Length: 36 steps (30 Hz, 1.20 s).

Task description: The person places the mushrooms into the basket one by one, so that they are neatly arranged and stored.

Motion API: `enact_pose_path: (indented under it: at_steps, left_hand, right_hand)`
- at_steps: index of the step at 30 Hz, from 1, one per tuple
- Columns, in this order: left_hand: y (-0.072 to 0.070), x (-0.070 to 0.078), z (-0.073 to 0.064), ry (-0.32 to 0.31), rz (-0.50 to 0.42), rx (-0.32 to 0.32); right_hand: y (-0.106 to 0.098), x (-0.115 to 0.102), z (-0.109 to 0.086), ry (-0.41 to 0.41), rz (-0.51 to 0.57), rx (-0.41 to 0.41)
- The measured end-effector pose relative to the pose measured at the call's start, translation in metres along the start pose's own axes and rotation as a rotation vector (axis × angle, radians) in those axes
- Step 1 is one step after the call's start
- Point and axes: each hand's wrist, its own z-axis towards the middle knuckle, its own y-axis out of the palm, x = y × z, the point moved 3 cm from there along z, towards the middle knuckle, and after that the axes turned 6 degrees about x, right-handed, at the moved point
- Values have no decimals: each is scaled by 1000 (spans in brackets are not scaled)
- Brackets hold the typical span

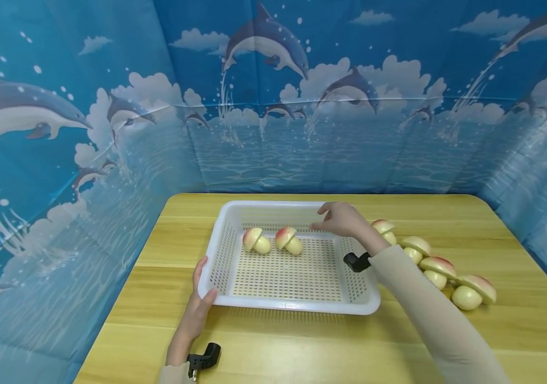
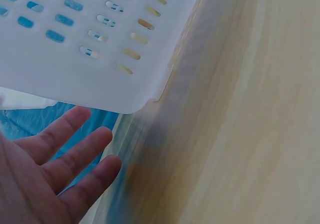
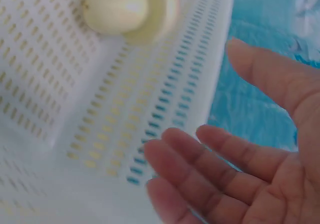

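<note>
A white perforated plastic basket (image 1: 285, 305) stands on the table. Two toy mushrooms lie in its back half: one mushroom (image 1: 262, 245) on the left, another mushroom (image 1: 294, 246) beside it, both with red-and-yellow caps and pale stems. My left hand (image 1: 196, 309) rests at the basket's front left corner, thumb by the rim; in the left wrist view its fingers (image 2: 82, 144) are straight and spread. Over the basket's back right part hovers my right hand (image 1: 342, 218), fingers apart and holding nothing. The right wrist view shows a mushroom (image 3: 117, 8) beyond the fingertips.
Right of the basket, several more mushrooms (image 1: 438, 266) lie in a slanting row on the wooden table (image 1: 302, 352), partly behind my right sleeve (image 1: 427, 309). A dolphin-print curtain (image 1: 302, 144) hangs behind the table and along both sides.
</note>
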Motion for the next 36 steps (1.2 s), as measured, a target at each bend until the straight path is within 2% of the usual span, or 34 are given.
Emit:
enact_pose_path:
  at_steps: [6, 10, 13, 23, 36]
  left_hand:
    - [0, 1, 0, 2, -9, 3]
    - [0, -1, 0, -4, 0, 8]
    - [0, -3, 0, -6, 2, 14]
    - [0, -4, 1, -6, 15, 15]
    - [0, -4, 2, 11, 5, 2]
  right_hand:
    - [-25, 15, -8, 29, 122, 128]
    - [-41, 27, -14, 21, 137, 200]
    - [-51, 38, -18, 27, 133, 222]
    - [-68, 78, -35, 115, 132, 205]
    - [-64, 123, -50, 239, 124, 133]
